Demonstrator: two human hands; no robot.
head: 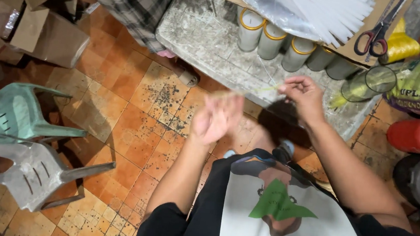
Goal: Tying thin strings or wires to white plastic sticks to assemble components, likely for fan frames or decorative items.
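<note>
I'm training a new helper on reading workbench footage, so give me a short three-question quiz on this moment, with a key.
1. True or false: the right hand pinches one end of a thin yellowish strand.
2. Which lies on the cardboard at the far edge of the table? A) scissors B) a hammer C) a paintbrush
3. Fill in: the glass jars standing in a row on the table have ____ rims.

Key: 1 true. The left hand is blurred near the strand's other end, so its grip cannot be told. 2 A. 3 yellow.
</note>
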